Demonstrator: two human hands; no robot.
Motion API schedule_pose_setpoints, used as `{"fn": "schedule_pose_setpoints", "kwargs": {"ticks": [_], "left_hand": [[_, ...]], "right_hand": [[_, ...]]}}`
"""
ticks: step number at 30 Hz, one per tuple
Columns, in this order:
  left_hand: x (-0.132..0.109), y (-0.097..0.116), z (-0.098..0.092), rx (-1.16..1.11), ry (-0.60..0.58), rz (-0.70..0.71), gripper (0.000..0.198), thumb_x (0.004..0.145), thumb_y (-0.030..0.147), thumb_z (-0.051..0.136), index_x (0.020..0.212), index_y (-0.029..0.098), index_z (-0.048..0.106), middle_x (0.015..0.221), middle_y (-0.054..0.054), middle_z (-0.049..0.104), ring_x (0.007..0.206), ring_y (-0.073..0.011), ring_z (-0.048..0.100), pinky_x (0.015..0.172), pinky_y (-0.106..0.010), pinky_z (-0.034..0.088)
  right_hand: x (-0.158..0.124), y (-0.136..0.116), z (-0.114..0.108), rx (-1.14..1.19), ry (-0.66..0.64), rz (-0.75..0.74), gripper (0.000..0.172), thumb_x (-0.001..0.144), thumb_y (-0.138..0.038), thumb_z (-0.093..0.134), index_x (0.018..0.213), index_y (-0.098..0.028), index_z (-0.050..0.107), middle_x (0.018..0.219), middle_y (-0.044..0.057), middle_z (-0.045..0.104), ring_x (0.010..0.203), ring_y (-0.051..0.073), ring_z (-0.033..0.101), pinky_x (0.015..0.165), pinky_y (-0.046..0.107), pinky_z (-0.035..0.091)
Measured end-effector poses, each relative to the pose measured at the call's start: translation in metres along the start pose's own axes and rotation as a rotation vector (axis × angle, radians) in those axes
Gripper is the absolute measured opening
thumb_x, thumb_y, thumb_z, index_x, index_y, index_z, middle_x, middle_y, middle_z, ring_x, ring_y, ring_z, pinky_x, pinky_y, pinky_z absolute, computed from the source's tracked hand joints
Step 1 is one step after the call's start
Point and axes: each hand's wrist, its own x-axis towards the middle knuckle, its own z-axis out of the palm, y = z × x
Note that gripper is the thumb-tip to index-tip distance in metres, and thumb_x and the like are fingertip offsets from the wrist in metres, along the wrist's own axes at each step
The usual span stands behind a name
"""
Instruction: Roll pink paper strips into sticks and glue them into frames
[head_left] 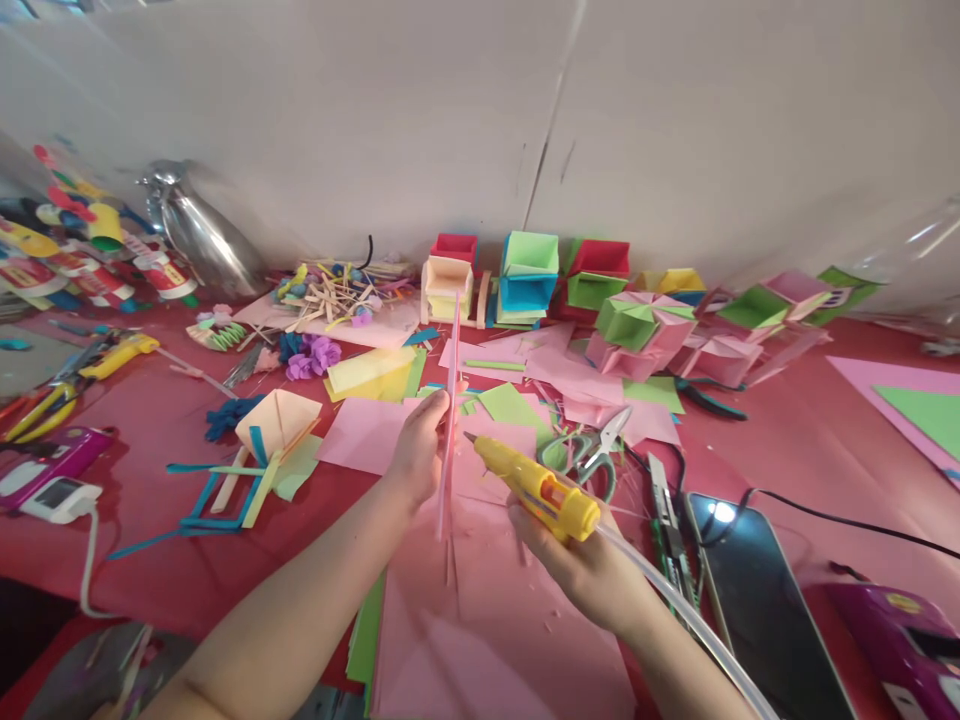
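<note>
L hand (416, 450): grip closed round a thin flat pink sheet (451, 420), held upright, nearly edge-on to cam. R hand (577, 575): grip wrapped round a yellow plastic glue gun (540, 490), nozzle pointing L at sheet. Sheet sits just L of gun's tip, small gap in view. Long translucent rod (675, 600) runs out gun's rear, past R forearm.

Everything else placed rel. to glue gun. Below it: large pink paper sheets (510, 640) on red worktop (150, 400). Just R: metal scissors w/ grey-green handles (613, 430), then slim cutter knife w/ metal blade (667, 520), then black-screened phone (765, 600) further R. Behind: row of multicol. folded paper boxes (529, 280) near wall; pink-and-green faceted paper piece (645, 330) behind & to R. Well L: open frame of blue & pale sticks (217, 510) w/ peach paper piece (279, 420) at its top. Behind & L: purple paper flowers (313, 357), heap of thin wooden sticks (337, 300). Far L, back: shiny steel jug (206, 230).
</note>
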Motion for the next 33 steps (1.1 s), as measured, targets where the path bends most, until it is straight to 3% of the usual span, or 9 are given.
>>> {"fn": "schedule_pose_setpoints", "kwargs": {"ticks": [5,7,9,11,13,14,16,20,33], "left_hand": [[0.01,-0.005,-0.009,0.387,0.042,0.043,0.028,0.074,0.032,0.057,0.097,0.017,0.055,0.062,0.003,0.048,0.049,-0.0109,0.042,0.051,-0.023,0.034],[0.008,0.001,-0.009,0.454,0.121,0.152,0.035,0.068,0.024,0.064,0.1,0.019,0.052,0.076,0.0,0.053,0.057,-0.0121,0.046,0.056,-0.024,0.035],[-0.004,0.009,-0.004,0.548,0.196,0.351,0.023,0.072,0.029,0.061,0.091,0.019,0.053,0.083,-0.002,0.053,0.064,-0.0131,0.047,0.06,-0.023,0.035],[-0.025,0.017,0.007,0.501,-0.062,0.325,0.021,0.081,0.039,0.051,0.077,0.019,0.055,0.067,0.0,0.05,0.061,-0.0127,0.046,0.058,-0.023,0.034],[-0.048,0.021,0.02,0.45,-0.554,0.061,0.04,0.083,0.049,0.044,0.064,0.016,0.058,0.057,0.0,0.048,0.053,-0.0112,0.043,0.053,-0.023,0.031],[-0.059,0.022,0.025,0.419,-0.723,-0.06,0.044,0.082,0.052,0.044,0.061,0.016,0.058,0.055,0.0,0.047,0.05,-0.0103,0.04,0.05,-0.023,0.029],[-0.074,0.02,0.032,0.401,-0.862,-0.205,0.043,0.079,0.054,0.048,0.065,0.015,0.061,0.051,0.002,0.04,0.047,-0.0088,0.035,0.047,-0.023,0.024],[-0.082,0.016,0.036,0.392,-0.803,-0.22,0.043,0.081,0.052,0.046,0.064,0.015,0.061,0.048,0.004,0.033,0.045,-0.0085,0.027,0.045,-0.025,0.019],[-0.08,0.013,0.035,0.318,-0.778,-0.192,0.043,0.082,0.048,0.046,0.055,0.016,0.053,0.052,0.001,0.041,0.049,-0.009,0.029,0.05,-0.025,0.023]], "right_hand": [[0.006,0.01,0.002,-0.183,0.34,-0.021,0.007,0.08,-0.027,0.047,0.077,-0.021,0.046,0.075,0.001,0.052,0.067,0.016,0.054,0.058,0.027,0.042],[0.008,0.014,0.0,-0.292,0.452,0.009,0.005,0.077,-0.023,0.047,0.081,-0.021,0.046,0.08,0.002,0.053,0.068,0.017,0.054,0.056,0.027,0.041],[0.01,0.017,-0.003,-0.387,0.518,0.044,0.011,0.075,-0.021,0.047,0.086,-0.021,0.046,0.088,0.004,0.054,0.069,0.018,0.054,0.052,0.027,0.04],[0.01,0.018,-0.006,-0.465,0.557,0.063,0.014,0.074,-0.02,0.048,0.088,-0.021,0.045,0.094,0.005,0.054,0.07,0.018,0.055,0.049,0.026,0.038],[0.01,0.019,-0.008,-0.523,0.596,0.072,0.014,0.074,-0.02,0.048,0.088,-0.021,0.044,0.094,0.006,0.054,0.071,0.018,0.055,0.046,0.025,0.035],[0.01,0.019,-0.009,-0.546,0.612,0.073,0.013,0.075,-0.02,0.047,0.087,-0.021,0.043,0.094,0.006,0.054,0.071,0.018,0.055,0.044,0.024,0.034],[0.011,0.02,-0.01,-0.591,0.64,0.078,0.013,0.076,-0.019,0.046,0.088,-0.02,0.043,0.095,0.007,0.054,0.07,0.017,0.056,0.042,0.023,0.032],[0.012,0.023,-0.009,-0.644,0.645,0.064,0.016,0.076,-0.022,0.048,0.091,-0.019,0.043,0.098,0.008,0.054,0.068,0.016,0.055,0.041,0.022,0.03],[0.013,0.023,-0.004,-0.601,0.661,0.034,0.019,0.076,-0.023,0.049,0.093,-0.019,0.043,0.1,0.01,0.053,0.071,0.018,0.056,0.041,0.023,0.033]]}}
